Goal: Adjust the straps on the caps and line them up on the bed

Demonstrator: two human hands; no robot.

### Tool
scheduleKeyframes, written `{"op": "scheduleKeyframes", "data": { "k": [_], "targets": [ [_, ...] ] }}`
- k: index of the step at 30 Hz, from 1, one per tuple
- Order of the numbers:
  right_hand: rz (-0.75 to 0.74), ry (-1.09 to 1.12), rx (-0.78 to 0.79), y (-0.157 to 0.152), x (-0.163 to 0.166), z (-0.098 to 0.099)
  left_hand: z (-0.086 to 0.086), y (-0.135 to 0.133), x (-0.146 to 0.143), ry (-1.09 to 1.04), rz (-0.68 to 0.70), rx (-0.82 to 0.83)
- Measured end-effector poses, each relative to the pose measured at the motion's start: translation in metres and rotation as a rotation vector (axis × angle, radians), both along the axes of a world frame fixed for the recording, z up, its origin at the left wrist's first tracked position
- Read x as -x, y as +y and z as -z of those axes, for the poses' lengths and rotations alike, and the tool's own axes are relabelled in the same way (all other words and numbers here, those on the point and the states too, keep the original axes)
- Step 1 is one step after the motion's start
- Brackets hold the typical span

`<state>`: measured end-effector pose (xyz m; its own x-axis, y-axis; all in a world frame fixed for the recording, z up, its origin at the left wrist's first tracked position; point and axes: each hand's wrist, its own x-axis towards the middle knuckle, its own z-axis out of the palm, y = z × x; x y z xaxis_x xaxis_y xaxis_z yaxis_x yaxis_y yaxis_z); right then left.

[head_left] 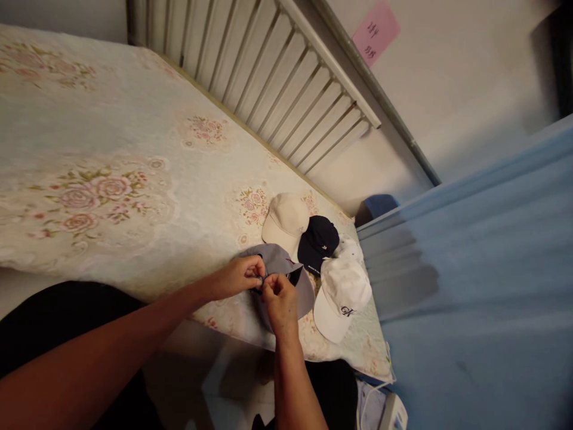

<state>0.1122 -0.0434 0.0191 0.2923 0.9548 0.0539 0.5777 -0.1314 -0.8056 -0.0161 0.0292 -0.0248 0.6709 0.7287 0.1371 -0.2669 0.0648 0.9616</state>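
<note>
A grey cap [274,258] lies at the near edge of the flower-patterned bed cover, below both my hands. My left hand [237,277] pinches a small dark strip at the cap's edge, which looks like its back strap. Close against it, my right hand [282,303] has thumb and fingers pressed together on the same strip. My fingers cover most of the strip and its fastening. Beyond the grey cap sit a cream cap [287,215] and a dark navy cap [320,239]. A white cap [347,286] with dark letters is to the right, partly over another white cap [350,248].
The floral cover [188,197] stretches away to the left. A metal rail with bars [264,77] runs along its far side. Blue curtain cloth [474,286] hangs at the right, and a pink note [376,33] is on the wall. A white device [394,412] stands low right.
</note>
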Motion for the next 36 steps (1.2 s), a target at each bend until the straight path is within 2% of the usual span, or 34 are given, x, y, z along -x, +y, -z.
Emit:
{"op": "scheduleKeyframes", "data": {
  "k": [7,13,21,30,36],
  "targets": [
    [0.019,0.040,-0.018,0.000,0.000,-0.003,0.002,0.000,0.000,-0.023,0.011,0.054],
    [0.015,0.172,0.050,0.000,0.002,-0.006,-0.002,-0.001,0.001,0.000,0.014,0.019],
    [-0.045,-0.027,0.025,-0.001,-0.001,-0.007,0.000,-0.001,0.000,0.062,0.037,-0.073],
    [0.053,-0.132,-0.078,0.003,-0.008,-0.007,-0.006,-0.001,0.007,0.166,0.017,-0.251],
    [0.103,-0.170,-0.118,0.005,-0.015,-0.004,-0.002,-0.002,0.003,0.143,-0.004,-0.183]
  ]
}}
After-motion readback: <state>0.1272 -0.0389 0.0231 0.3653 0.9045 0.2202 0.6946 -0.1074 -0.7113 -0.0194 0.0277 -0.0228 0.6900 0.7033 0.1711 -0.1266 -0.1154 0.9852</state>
